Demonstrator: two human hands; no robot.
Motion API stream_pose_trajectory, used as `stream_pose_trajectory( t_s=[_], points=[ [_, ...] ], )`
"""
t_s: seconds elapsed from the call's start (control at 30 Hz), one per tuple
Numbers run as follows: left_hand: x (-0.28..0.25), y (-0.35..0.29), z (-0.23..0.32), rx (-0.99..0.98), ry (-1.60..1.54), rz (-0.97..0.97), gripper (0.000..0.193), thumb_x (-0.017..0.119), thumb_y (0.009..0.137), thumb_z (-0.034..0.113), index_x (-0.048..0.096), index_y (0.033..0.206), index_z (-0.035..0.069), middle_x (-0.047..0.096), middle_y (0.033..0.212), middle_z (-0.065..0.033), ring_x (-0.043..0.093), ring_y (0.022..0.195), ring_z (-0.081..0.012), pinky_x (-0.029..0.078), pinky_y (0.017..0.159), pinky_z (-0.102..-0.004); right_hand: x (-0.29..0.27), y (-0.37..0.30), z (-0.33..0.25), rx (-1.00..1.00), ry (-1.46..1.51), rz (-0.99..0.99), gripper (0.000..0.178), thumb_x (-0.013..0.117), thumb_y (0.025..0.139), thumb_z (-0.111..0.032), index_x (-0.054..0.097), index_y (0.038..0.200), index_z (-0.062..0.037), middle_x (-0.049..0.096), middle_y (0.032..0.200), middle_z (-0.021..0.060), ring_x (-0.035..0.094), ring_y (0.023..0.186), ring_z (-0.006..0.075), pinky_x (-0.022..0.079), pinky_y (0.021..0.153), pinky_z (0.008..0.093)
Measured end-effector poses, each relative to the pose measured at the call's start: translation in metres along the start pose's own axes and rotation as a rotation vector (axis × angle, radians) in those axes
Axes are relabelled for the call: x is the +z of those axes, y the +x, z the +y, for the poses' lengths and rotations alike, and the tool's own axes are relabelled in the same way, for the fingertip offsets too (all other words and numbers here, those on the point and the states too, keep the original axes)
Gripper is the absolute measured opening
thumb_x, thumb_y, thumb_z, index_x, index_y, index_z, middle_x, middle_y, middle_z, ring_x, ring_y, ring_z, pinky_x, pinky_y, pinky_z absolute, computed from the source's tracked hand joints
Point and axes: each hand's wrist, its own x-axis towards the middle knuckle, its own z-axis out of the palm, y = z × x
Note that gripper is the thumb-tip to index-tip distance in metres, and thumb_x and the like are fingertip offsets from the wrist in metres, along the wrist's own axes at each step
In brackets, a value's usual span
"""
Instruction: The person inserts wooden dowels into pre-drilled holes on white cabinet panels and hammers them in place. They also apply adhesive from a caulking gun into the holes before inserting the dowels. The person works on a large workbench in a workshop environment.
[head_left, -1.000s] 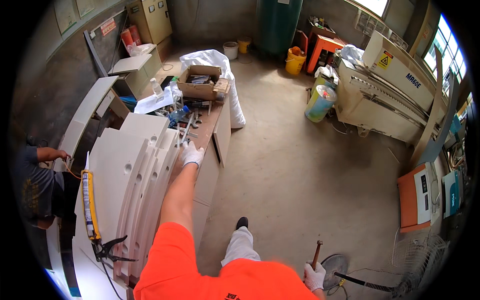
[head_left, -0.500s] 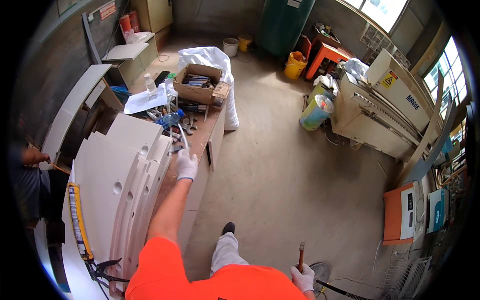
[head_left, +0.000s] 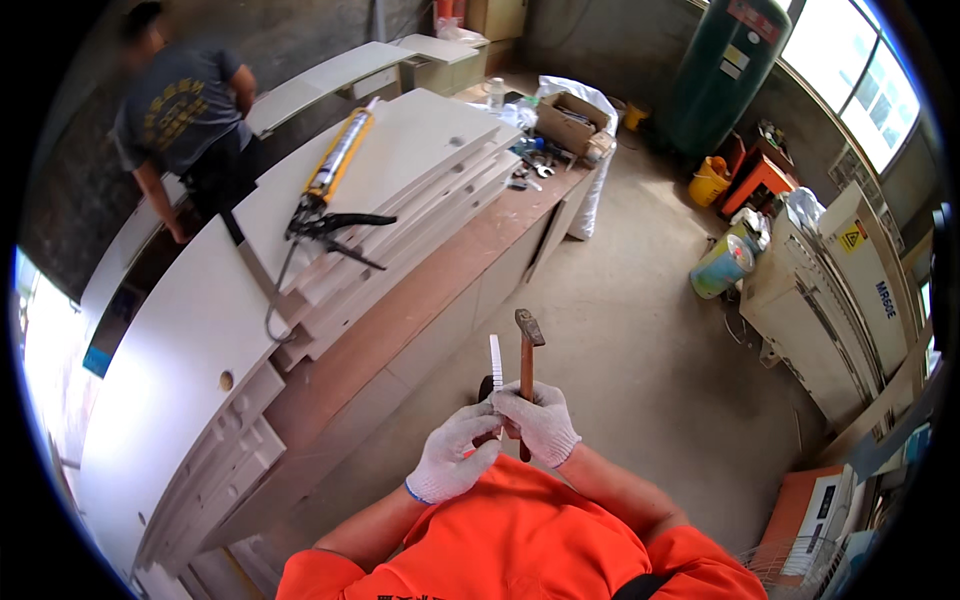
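In front of my chest my two gloved hands meet. My right hand (head_left: 542, 424) is closed round the wooden handle of a hammer (head_left: 527, 360), its metal head pointing up and away from me. My left hand (head_left: 455, 455) is closed on a narrow white notched strip (head_left: 496, 362) that stands up just left of the hammer. The strip's lower end is hidden among the fingers, where the fingertips of both hands touch or nearly touch.
To my left, stacked white curved panels (head_left: 400, 150) lie on a brown-topped bench (head_left: 430, 270), with a caulking gun (head_left: 335, 170) on them. Beyond, a person (head_left: 190, 115) bends over. Tools and a cardboard box (head_left: 572, 122) crowd the bench's far end. A beige machine (head_left: 830, 290) stands right.
My left hand has come back from the tools on the bench with the white strip and met my right hand, which has raised the hammer. My view has turned left.
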Motion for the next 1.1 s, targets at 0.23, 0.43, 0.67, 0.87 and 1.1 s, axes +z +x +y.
stream_pose_trajectory(
  t_s=[0.23, 0.43, 0.67, 0.87, 1.1],
  points=[
    [-0.102, -0.179, 0.08, -0.296, -1.235, 0.63, 0.031, 0.051, 0.113, 0.021, 0.064, 0.124, -0.005, 0.069, 0.124, -0.0176, 0.066, 0.116, -0.0342, 0.05, 0.109, -0.0468, 0.144, -0.106, 0.042, 0.289, -0.124, -0.78, 0.019, 0.073, 0.101, -0.015, 0.072, 0.1, 0.0037, 0.065, 0.073, 0.0057, 0.053, 0.056, 0.01, 0.04, 0.051, 0.0267],
    [-0.195, -0.346, 0.068, 0.382, -1.05, 0.661, 0.033, 0.055, 0.114, 0.033, 0.061, 0.126, 0.002, 0.069, 0.116, -0.0169, 0.066, 0.111, -0.035, 0.051, 0.106, -0.0519, 0.286, -0.174, 0.126, 0.456, -0.231, -0.924, 0.02, 0.073, 0.101, -0.015, 0.07, 0.096, 0.0045, 0.054, 0.066, 0.0034, 0.05, 0.053, 0.0144, 0.034, 0.05, 0.0292],
    [-0.314, -0.56, 0.132, 0.445, -0.887, 0.977, 0.029, 0.06, 0.111, 0.021, 0.062, 0.132, 0.001, 0.066, 0.105, -0.0125, 0.067, 0.1, -0.0301, 0.057, 0.092, -0.0491, 0.514, -0.259, 0.228, 0.522, -0.383, -1.164, 0.019, 0.074, 0.102, -0.02, 0.068, 0.105, -0.0017, 0.059, 0.073, 0.0018, 0.053, 0.06, 0.01, 0.038, 0.053, 0.0271],
    [-0.419, -0.71, 0.164, 0.338, -0.446, 1.637, 0.023, 0.062, 0.102, -0.003, 0.07, 0.123, 0.002, 0.07, 0.1, -0.0112, 0.062, 0.075, -0.0183, 0.046, 0.063, -0.0318, 0.668, -0.315, 0.252, 0.376, -0.666, -1.316, 0.029, 0.068, 0.104, -0.017, 0.064, 0.127, -0.0008, 0.058, 0.079, -0.0002, 0.052, 0.061, 0.0099, 0.041, 0.054, 0.0274],
    [-0.491, -0.847, 0.167, -0.118, 0.331, 2.108, 0.023, 0.073, 0.1, 0.006, 0.074, 0.121, -0.003, 0.076, 0.104, -0.0101, 0.073, 0.091, -0.0168, 0.059, 0.081, -0.0315, 0.761, -0.348, 0.283, 0.137, -0.628, -1.393, 0.046, 0.06, 0.107, -0.017, 0.052, 0.149, 0.002, 0.058, 0.08, 0.0024, 0.055, 0.06, 0.0119, 0.046, 0.055, 0.0291]
  ],
)
